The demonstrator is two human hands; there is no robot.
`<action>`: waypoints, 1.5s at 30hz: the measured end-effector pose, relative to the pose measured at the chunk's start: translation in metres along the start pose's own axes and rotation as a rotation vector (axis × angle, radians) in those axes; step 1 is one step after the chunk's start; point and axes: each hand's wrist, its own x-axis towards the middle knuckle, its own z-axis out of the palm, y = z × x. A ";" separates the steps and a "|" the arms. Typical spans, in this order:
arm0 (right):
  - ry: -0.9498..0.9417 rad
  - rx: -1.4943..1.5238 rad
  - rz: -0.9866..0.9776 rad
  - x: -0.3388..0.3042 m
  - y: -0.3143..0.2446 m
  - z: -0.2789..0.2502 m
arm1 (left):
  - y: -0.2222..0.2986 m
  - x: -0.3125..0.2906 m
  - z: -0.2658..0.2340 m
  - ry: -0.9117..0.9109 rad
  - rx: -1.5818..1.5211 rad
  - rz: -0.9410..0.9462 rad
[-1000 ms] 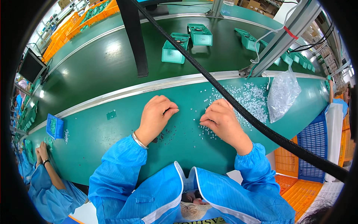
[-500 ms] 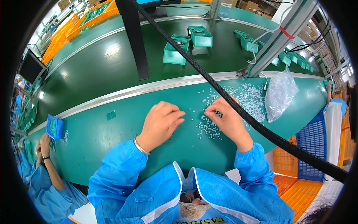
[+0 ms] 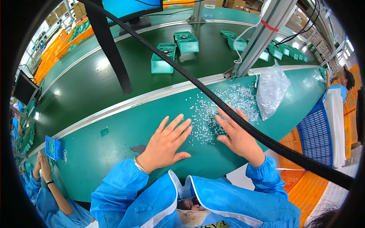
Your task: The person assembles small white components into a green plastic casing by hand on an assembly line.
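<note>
Showing open, spread fingers with nothing visibly gripped, the left hand (image 3: 164, 143) and the right hand (image 3: 242, 141) are beside the small whitish bits (image 3: 243, 99) lying loose on the green table (image 3: 125, 123) near a clear bag (image 3: 272, 91), where a hasty sweep could scatter them.

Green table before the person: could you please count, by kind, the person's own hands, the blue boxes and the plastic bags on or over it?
Hands: 2 (left hand, right hand)
Blue box: 1
Plastic bag: 1
Total: 4
Small white pieces: too many to count, left out.
</note>
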 end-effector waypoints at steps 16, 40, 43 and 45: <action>-0.054 0.092 -0.054 0.007 -0.025 0.031 | -0.001 0.007 0.015 -0.041 0.056 -0.121; -0.028 0.153 -0.050 0.004 -0.022 0.030 | -0.006 0.003 0.017 -0.002 0.015 -0.155; -0.030 0.138 -0.047 0.007 -0.026 0.028 | -0.003 0.004 0.015 -0.015 0.018 -0.157; -0.014 0.123 -0.059 0.009 -0.029 0.026 | -0.004 0.003 0.016 -0.004 0.022 -0.153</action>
